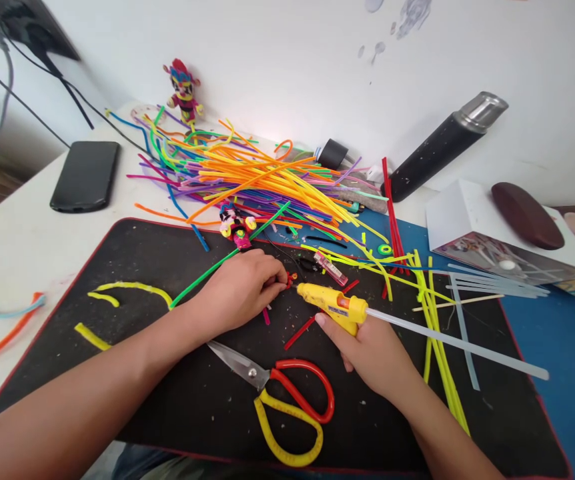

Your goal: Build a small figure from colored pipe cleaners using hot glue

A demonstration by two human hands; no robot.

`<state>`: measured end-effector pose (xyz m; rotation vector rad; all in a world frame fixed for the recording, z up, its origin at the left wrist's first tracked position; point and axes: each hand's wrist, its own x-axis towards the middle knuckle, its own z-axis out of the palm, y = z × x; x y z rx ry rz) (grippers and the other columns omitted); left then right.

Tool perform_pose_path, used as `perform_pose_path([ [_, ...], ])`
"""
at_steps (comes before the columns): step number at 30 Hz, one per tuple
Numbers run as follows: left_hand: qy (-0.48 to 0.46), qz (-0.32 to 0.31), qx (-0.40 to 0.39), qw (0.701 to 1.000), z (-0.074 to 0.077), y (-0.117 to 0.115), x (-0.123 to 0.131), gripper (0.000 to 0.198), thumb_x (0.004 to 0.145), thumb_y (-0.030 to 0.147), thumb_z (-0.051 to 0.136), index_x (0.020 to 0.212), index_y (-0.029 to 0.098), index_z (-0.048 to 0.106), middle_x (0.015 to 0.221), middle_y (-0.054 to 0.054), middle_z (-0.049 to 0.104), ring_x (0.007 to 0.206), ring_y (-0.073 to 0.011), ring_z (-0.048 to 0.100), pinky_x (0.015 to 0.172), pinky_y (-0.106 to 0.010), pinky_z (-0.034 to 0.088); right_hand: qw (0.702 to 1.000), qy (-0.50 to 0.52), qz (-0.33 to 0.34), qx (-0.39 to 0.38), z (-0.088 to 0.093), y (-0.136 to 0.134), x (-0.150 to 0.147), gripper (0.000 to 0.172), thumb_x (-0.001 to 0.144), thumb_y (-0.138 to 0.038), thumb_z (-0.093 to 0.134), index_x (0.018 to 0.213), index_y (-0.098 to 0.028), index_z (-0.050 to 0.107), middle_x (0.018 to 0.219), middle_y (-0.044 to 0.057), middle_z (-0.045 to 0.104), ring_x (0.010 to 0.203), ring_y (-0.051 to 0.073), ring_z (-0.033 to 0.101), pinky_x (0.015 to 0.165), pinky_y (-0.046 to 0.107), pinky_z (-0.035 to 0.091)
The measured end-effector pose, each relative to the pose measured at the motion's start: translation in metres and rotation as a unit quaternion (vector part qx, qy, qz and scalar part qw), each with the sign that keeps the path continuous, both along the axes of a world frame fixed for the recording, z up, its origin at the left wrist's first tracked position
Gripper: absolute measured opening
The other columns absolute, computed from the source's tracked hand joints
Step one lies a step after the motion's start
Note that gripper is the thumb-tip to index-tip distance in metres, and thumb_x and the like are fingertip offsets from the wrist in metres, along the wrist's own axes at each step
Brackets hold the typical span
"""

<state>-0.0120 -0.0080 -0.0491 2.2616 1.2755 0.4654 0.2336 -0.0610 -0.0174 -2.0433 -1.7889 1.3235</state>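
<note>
My right hand (367,350) is wrapped round the grip of a yellow hot glue gun (330,301), and a long clear glue stick (460,343) sticks out of its back end. The nozzle points left, close to the fingertips of my left hand (250,287). Those fingers pinch a small red and orange piece (292,277), mostly hidden by them. Beneath the two hands, scissors (257,380) with one red and one yellow handle lie on the black mat (167,420). Just behind my left hand is a small pipe-cleaner figure (236,227).
A heap of colourful pipe cleaners (267,177) spreads along the back. Another figure (183,90) stands behind it. A phone (86,177) lies at left. At right are a black thermos (437,153), a white box (497,227), yellow pipe cleaners (440,353) and spare glue sticks (497,280).
</note>
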Motion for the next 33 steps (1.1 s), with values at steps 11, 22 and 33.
perform_pose_path([
  [11,0.003,0.002,0.0,1.0,0.002,0.0,0.001,0.007,0.095,0.017,0.067,0.091,0.02,0.072,0.079,-0.003,0.068,0.08,-0.02,0.062,0.069,-0.029,0.044,1.0,-0.008,-0.002,-0.012,-0.002,-0.001,0.002,0.051,0.092,-0.066,0.057,0.061,-0.026,0.051,0.04,-0.003,0.051,0.042,0.02,0.058,0.05,0.031,0.044],
  [22,0.005,0.006,-0.012,1.0,0.004,0.001,0.001,0.008,0.096,0.018,0.067,0.091,0.02,0.073,0.081,-0.003,0.069,0.08,-0.02,0.062,0.07,-0.03,0.045,0.997,0.002,0.047,0.058,0.007,0.001,-0.003,0.041,0.095,-0.051,0.061,0.063,-0.025,0.059,0.038,-0.004,0.048,0.043,0.019,0.056,0.05,0.028,0.039],
  [33,0.007,0.003,-0.012,1.0,0.009,0.0,0.001,0.008,0.095,0.016,0.067,0.093,0.02,0.074,0.081,-0.003,0.07,0.078,-0.0193,0.063,0.07,-0.03,0.045,0.989,0.141,-0.031,-0.012,-0.011,-0.006,0.016,0.062,0.096,-0.067,0.059,0.054,-0.023,0.05,0.039,-0.002,0.051,0.04,0.013,0.049,0.052,0.026,0.041],
])
